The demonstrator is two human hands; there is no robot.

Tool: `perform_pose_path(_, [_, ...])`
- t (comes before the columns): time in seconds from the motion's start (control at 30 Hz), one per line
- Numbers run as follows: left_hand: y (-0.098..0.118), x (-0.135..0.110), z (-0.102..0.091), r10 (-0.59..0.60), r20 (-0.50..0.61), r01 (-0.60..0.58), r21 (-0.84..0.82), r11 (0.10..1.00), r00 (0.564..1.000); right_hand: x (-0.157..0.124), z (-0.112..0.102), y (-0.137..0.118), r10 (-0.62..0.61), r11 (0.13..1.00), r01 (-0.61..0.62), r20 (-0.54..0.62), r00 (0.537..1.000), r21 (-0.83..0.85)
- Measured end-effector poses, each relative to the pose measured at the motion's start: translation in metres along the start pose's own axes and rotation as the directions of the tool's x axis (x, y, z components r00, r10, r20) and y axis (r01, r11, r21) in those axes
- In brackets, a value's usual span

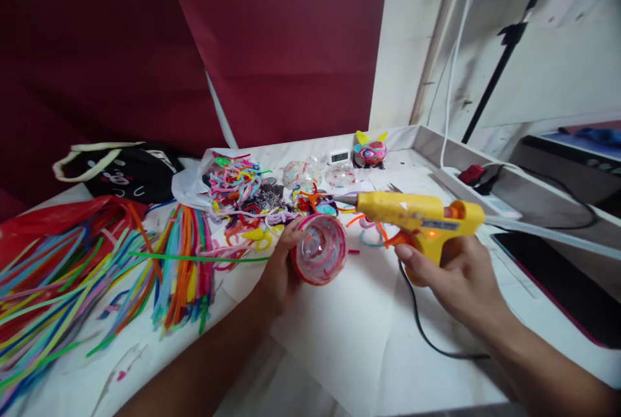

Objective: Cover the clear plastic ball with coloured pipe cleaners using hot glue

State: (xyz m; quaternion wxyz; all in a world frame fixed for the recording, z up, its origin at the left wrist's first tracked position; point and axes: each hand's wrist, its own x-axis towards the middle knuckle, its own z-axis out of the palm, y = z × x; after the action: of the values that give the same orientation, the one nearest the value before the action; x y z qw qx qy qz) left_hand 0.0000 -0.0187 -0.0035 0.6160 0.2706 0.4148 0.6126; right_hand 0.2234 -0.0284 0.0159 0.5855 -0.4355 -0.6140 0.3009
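Observation:
My left hand (279, 268) is closed round a clear plastic half-ball (320, 249) with a red rim and coloured bits inside, its open side facing me above the white paper (359, 326). My right hand (456, 278) grips the handle of a yellow hot glue gun (417, 213), forefinger by the orange trigger. The gun's metal nozzle points left, just above the half-ball's upper edge. A clear glue stick (548, 236) juts out of the gun's back to the right, and its black cord (427, 333) trails across the paper.
Piles of coloured pipe cleaners (111, 268) cover the table's left side, with curled offcuts (242, 191) behind. A black tote bag (123, 171), more clear half-balls (301, 174), a small digital clock (339, 156) and a finished colourful ball (371, 150) stand at the back. A dark tablet (563, 284) lies right.

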Motion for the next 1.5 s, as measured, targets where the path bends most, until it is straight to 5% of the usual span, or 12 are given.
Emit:
perform_pose_path(0.2, [0.004, 0.014, 0.014, 0.185, 0.132, -0.211, 0.222, 0.952, 0.974, -0.012, -0.004, 0.022, -0.270, 0.951, 0.271, 0.023, 0.963, -0.147])
perform_pose_path(0.5, [-0.001, 0.024, 0.003, 0.411, 0.289, -0.501, 0.444, 0.743, 0.865, -0.025, -0.005, 0.040, -0.283, 0.950, 0.296, 0.128, 0.951, -0.096])
perform_pose_path(0.9, [0.005, 0.018, 0.007, 0.429, 0.318, -0.530, 0.598, 0.602, 0.846, -0.037, -0.008, 0.045, -0.254, 0.913, 0.292, 0.163, 0.953, -0.285])
perform_pose_path(1.5, [0.005, 0.018, 0.004, 0.456, 0.355, -0.568, 0.638, 0.520, 0.816, -0.038, -0.009, 0.046, -0.262, 0.837, 0.340, 0.232, 0.937, -0.429])
